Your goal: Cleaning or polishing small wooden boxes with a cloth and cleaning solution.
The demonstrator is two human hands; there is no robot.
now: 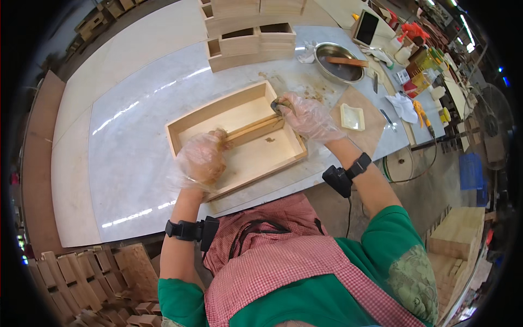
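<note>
Between the hands, midway across the open wooden box (218,107), a slim wooden strip (254,128) runs parallel to the box's long sides. Left hand (200,158): curled at the strip's left part, grip hidden. Right hand (308,115): pinching a dark pad (275,106) at its right end.

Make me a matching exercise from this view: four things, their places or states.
1. shallow rectangular pale-wood box
2. round silver metal bowl
3. small square cream dish
4. blue plastic crate

A. on a thin brown board
B. at the far right
C. beneath plastic-gloved left hand and right hand
D. crossed by a reddish-brown bar

1-C, 2-D, 3-A, 4-B
</note>
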